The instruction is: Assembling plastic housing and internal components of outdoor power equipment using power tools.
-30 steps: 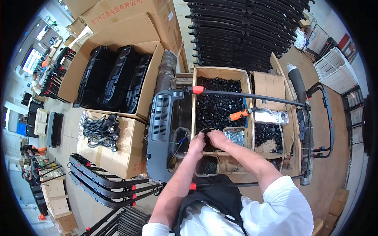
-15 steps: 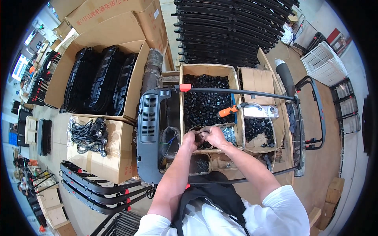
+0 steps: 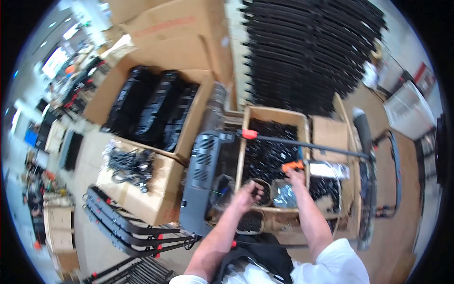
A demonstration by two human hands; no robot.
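My left hand [image 3: 247, 195] is over a small round tub [image 3: 263, 191] in the wooden bin, its fingers curled around something too small and dark to make out. My right hand [image 3: 296, 178] reaches an orange-handled power screwdriver [image 3: 293, 166]; its fingers meet the underside of the tool, but blur hides whether they close on it. A bag of silvery screws [image 3: 285, 195] sits between my hands. Black plastic caps [image 3: 269, 149] fill the bin behind them. Across the bins lies a frame with a grey vented housing [image 3: 201, 175], a dark tube [image 3: 326, 149] and a red clip [image 3: 249, 134].
Left stands a carton of black plastic housings [image 3: 158, 113], and nearer, a box [image 3: 163, 199] topped with coiled cables [image 3: 127, 165]. More frames [image 3: 127, 227] lean at lower left. Stacked black bars [image 3: 312, 57] rise at the back; a white wire crate [image 3: 409, 111] is far right.
My hands, earlier together over the small tub, have parted. The right one has moved right and forward to the orange screwdriver; the left stays by the tub. The whole view has shifted and tilted.
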